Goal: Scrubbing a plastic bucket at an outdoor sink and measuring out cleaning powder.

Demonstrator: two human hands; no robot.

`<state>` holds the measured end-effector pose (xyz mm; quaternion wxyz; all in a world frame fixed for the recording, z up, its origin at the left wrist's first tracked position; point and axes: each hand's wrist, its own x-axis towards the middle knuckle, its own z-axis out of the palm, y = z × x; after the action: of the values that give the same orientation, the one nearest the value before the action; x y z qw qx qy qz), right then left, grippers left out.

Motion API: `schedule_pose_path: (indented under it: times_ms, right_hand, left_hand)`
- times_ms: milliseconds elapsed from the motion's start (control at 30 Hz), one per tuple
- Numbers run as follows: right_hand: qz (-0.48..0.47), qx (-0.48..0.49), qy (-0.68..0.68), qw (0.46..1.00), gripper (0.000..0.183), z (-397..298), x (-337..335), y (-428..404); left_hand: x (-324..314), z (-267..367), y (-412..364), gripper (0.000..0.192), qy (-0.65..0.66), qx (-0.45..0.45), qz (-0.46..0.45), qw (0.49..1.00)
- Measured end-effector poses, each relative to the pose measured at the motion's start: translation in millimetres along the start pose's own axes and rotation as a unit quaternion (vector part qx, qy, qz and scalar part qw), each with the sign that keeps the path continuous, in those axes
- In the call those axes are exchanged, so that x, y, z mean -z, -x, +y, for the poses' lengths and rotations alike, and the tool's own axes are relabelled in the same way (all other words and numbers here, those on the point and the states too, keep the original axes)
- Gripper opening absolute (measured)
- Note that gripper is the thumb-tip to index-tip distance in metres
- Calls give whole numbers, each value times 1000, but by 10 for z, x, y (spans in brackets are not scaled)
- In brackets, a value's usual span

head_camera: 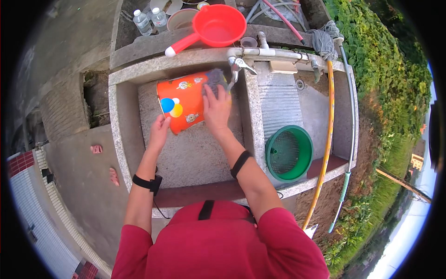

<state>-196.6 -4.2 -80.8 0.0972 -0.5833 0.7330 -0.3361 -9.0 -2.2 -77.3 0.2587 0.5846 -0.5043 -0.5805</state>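
An orange bucket (186, 94) with cartoon figures and coloured dots lies tilted on its side in the left basin of a stone sink (256, 115). At its left end, my left hand (160, 130) grips the rim. My right hand (217, 108) presses a grey scrubbing cloth or mesh (215, 79) against the bucket's right end; the fingers partly hide it. Just right of that hand is a metal tap (238, 69) with a lever handle. The inside of the bucket is turned away from view.
A green plastic basket (290, 153) stands in the right basin, by a ribbed washing slab (278, 101). On the back ledge sits a red dipper (219, 26), with water bottles (143, 22) behind. Two mops, one yellow-handled (329, 115), lean across the right side.
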Motion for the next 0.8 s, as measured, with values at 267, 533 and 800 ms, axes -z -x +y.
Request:
schedule_pose_path:
  times_ms: [267, 533, 800]
  right_hand:
    - [-80, 156, -39, 984, 35, -304, -57, 359]
    - [-49, 95, -35, 994, 39, -375, -164, 348]
    - [-22, -18, -19, 999, 38, -231, -48, 171]
  left_hand:
    - [2, 26, 6, 29, 28, 27, 23, 999]
    - [-167, -234, 121, 23, 60, -2, 49, 997]
    - [-41, 66, 67, 27, 262, 73, 31, 962]
